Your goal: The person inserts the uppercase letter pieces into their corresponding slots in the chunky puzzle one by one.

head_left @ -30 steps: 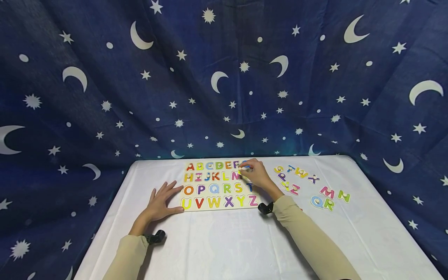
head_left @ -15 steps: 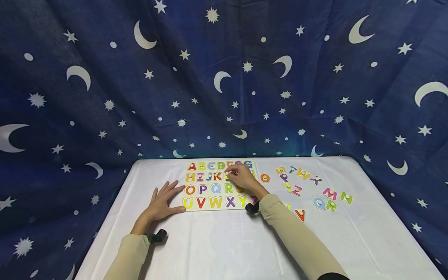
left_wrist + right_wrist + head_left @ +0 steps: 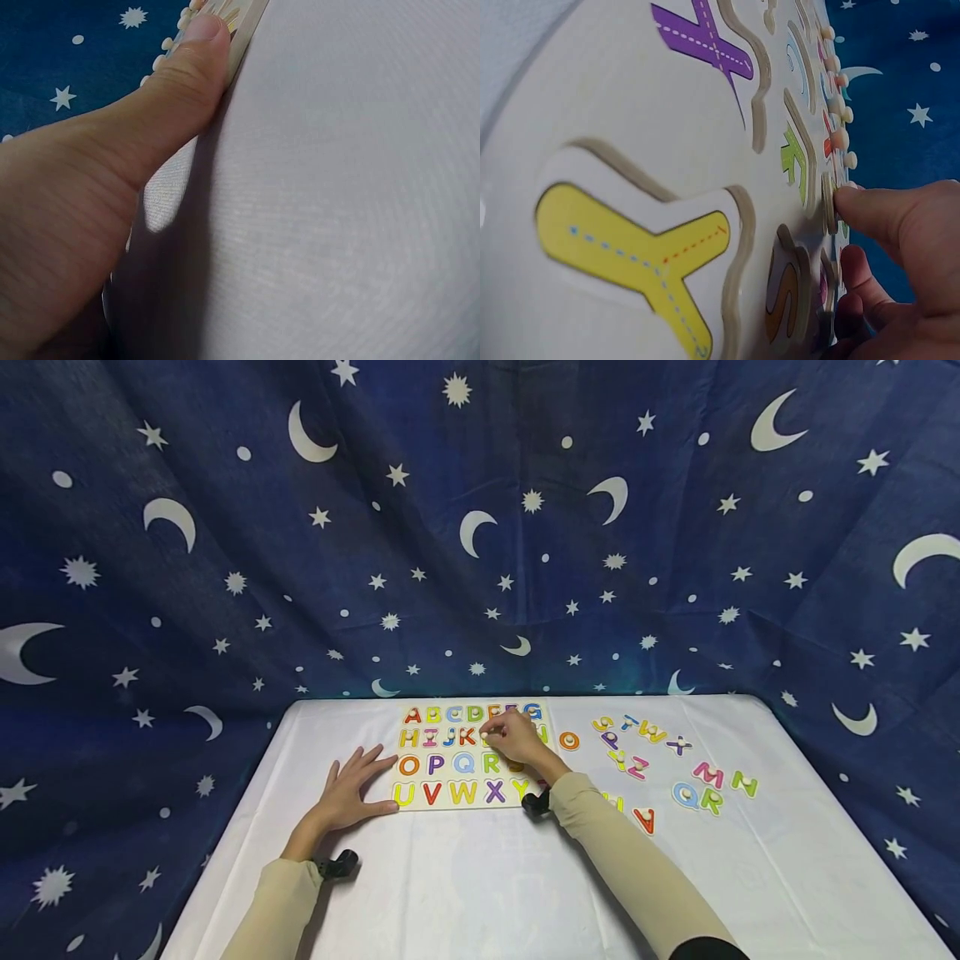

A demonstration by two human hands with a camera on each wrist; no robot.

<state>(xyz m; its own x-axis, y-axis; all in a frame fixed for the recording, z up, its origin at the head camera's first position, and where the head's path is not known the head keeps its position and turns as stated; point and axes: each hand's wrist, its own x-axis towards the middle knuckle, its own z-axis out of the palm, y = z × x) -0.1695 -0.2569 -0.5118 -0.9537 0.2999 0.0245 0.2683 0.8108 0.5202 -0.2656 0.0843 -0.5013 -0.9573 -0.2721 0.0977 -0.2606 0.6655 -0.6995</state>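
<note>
A wooden alphabet puzzle board (image 3: 442, 781) lies on the table, its top row filled with knobbed letters. My left hand (image 3: 347, 795) rests spread at its left side, thumb (image 3: 187, 67) on the lower left corner. Over the second row, my right hand (image 3: 517, 739) pinches a yellow letter piece (image 3: 485, 742) at the L slot, just right of the red K (image 3: 466, 737). The hand hides most of that piece. In the right wrist view, the right thumb (image 3: 877, 214) is at a piece's edge, beyond the Y recess (image 3: 630, 240).
An orange O (image 3: 569, 741) lies just right of the board. Further right are loose knobbed letters, among them a W (image 3: 652, 732), a pink M (image 3: 707, 774), a Q (image 3: 686, 794) and a red V (image 3: 644, 820). A starry curtain (image 3: 480, 527) hangs behind the table.
My right hand has moved left with the yellow piece, from near the M to the L slot, then barely shifted. The O beside the board came into view. My left hand stayed put.
</note>
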